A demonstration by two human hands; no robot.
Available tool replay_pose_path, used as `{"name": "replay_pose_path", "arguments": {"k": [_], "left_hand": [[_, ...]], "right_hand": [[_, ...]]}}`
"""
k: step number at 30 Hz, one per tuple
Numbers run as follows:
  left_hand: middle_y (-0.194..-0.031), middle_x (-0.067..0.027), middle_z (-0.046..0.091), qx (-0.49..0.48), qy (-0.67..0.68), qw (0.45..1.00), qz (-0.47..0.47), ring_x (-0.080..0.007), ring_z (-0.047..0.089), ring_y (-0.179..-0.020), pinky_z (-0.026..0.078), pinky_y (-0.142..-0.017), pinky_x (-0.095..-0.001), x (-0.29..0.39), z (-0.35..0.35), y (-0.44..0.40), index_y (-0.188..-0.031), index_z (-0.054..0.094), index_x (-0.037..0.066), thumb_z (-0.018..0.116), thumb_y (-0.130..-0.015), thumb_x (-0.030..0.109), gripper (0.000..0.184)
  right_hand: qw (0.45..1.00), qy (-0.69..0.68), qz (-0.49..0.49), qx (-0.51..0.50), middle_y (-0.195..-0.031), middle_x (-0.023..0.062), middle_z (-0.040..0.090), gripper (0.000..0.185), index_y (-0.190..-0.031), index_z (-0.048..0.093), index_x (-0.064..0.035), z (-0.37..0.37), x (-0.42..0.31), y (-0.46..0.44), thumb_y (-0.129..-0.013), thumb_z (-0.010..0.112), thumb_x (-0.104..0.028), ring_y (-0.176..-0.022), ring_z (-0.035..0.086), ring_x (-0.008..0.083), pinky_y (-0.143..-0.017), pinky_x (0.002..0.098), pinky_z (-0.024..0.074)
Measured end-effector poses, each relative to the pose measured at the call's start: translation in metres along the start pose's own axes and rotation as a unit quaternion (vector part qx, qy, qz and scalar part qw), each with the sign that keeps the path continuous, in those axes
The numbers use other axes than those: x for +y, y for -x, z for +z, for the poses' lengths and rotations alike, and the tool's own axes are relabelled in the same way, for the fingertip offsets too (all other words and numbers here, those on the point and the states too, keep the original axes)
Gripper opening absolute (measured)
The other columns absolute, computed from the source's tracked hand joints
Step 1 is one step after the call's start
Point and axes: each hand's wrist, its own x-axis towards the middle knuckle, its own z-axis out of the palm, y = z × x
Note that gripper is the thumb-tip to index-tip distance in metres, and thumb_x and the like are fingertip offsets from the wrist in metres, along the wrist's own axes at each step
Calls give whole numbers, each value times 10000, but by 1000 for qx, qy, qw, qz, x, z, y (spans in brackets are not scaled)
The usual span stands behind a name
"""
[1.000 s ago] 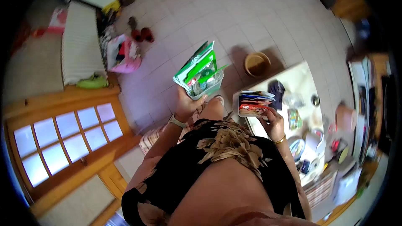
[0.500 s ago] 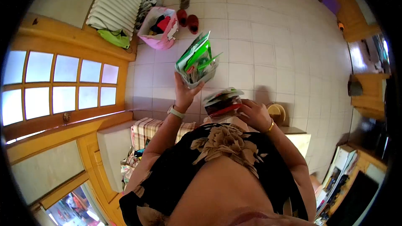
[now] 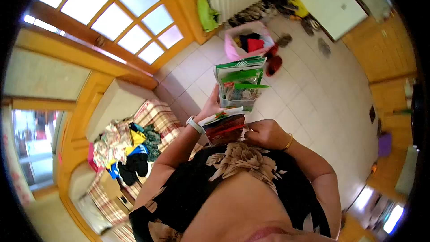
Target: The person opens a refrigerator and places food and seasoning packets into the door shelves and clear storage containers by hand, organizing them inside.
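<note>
Both your hands are holding tubs: left hand (image 3: 211,106) clamping the far green-packet tub (image 3: 237,104), right hand (image 3: 268,134) pinching the near red-packet tub (image 3: 225,131) at right; any move is calling for level grips

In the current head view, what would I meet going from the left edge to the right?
A clothes pile, a pale wristwatch, green packets, a gold-coloured bracelet, a white cabinet, a purple object.

No readable text; packet labels (image 3: 229,84) seem too blurred.
</note>
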Motion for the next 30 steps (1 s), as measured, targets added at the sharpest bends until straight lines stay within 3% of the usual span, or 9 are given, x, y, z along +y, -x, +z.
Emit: {"name": "replay_pose_path", "arguments": {"k": [3,5,9,12,18,21,23,24,30], "left_hand": [[-1521,-158,473,57,179,982,-32,-261,510,-1373,463,-1130,-456,47,-8,-15,-1608,184,87,920,-762,57,1123],[-1520,-146,472,108,121,984,-79,-250,522,-1355,458,-1132,-447,48,-31,40,-1601,202,76,926,-757,69,1113],[-1519,-134,475,166,-34,986,-11,-241,533,-1338,455,-1136,-441,44,-116,35,-1598,219,78,923,-758,59,1097],[-1529,-133,474,196,86,977,3,-246,525,-1356,444,-1147,-438,72,-161,9,-1596,231,76,931,-732,42,1112],[-1528,-140,480,243,33,970,-4,-247,530,-1357,467,-1123,-431,105,-267,-13,-1596,222,78,923,-728,8,1118],[-1525,-143,485,278,15,960,-28,-250,538,-1347,474,-1117,-434,113,-305,-26,-1601,203,85,909,-746,-2,1112],[-1413,-132,568,319,60,946,12,-201,572,-1281,469,-1089,-357,126,-326,-40,-1514,318,54,878,-794,-10,914],[-1425,-136,556,342,59,938,15,-212,563,-1295,464,-1100,-366,119,-342,-46,-1530,301,54,872,-794,-15,934],[-1469,-129,515,438,17,899,10,-233,513,-1349,446,-1131,-402,132,-416,-92,-1556,283,58,849,-760,-79,987]], "right_hand": [[994,-46,-78,-60,-921,90,726,218,-927,665,-117,-30,48,-56,-823,792,-261,-709,698,274,-581,378,559],[985,-98,-134,-38,-889,72,724,235,-980,696,-114,25,41,-67,-832,810,-255,-706,702,261,-590,364,561],[967,-146,-188,-91,-923,65,741,254,-1025,715,-114,7,75,-166,-835,826,-240,-722,712,257,-615,362,566],[973,-140,-179,32,-986,48,761,168,-1002,728,-120,-18,111,-236,-872,785,-209,-780,731,255,-680,400,585],[955,-143,-135,223,-987,75,748,109,-1022,714,-65,-21,187,-407,-921,734,-101,-773,719,252,-687,355,558],[960,-190,-52,199,-952,94,733,70,-1018,699,-51,-9,234,-496,-952,700,-73,-765,712,242,-671,342,537],[955,-125,-116,242,-932,106,721,54,-1012,690,-56,0,274,-572,-966,693,-83,-751,704,238,-648,340,526],[964,-131,-78,216,-935,115,722,50,-1007,686,-68,5,288,-607,-965,699,-92,-761,712,260,-659,349,540],[953,-63,-234,183,-1023,73,706,81,-975,696,-107,57,314,-839,-962,675,-185,-941,702,297,-803,402,584]]}}
